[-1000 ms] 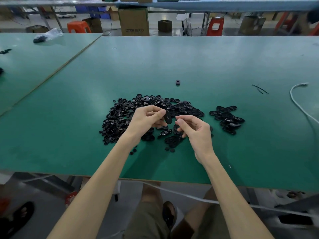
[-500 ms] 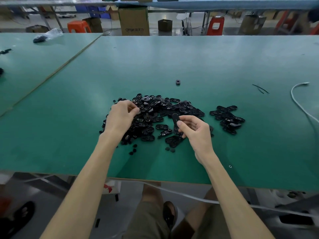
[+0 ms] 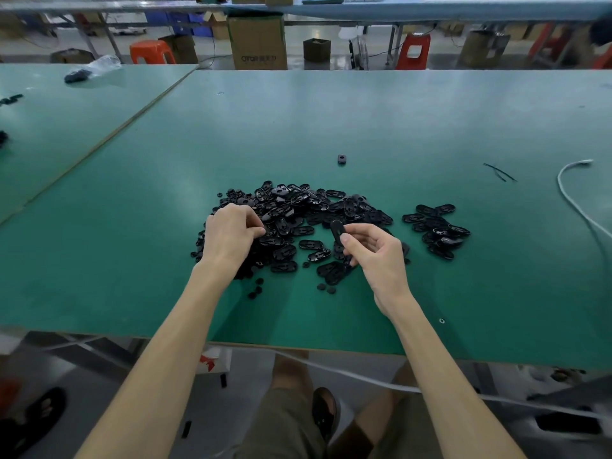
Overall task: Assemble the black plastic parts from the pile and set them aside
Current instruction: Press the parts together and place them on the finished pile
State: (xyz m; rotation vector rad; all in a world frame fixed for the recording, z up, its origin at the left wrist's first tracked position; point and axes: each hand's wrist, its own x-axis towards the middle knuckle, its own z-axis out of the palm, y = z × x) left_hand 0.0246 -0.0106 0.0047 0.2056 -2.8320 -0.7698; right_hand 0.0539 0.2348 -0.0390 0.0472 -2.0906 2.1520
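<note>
A pile of black plastic parts, oval plates and small round caps, lies in the middle of the green table. To its right sits a smaller heap of black oval parts. My right hand pinches one black oval plate between thumb and fingers, held upright over the pile's near edge. My left hand rests on the left side of the pile, its fingers curled down among the small parts; whether it holds one is hidden.
A single black part lies alone beyond the pile. A white cable and thin black ties lie at the right. A few round caps sit near the front edge. A second green table adjoins on the left.
My left hand let go of the plate it shared with my right hand and moved left into the pile. My right hand keeps the plate, almost in place.
</note>
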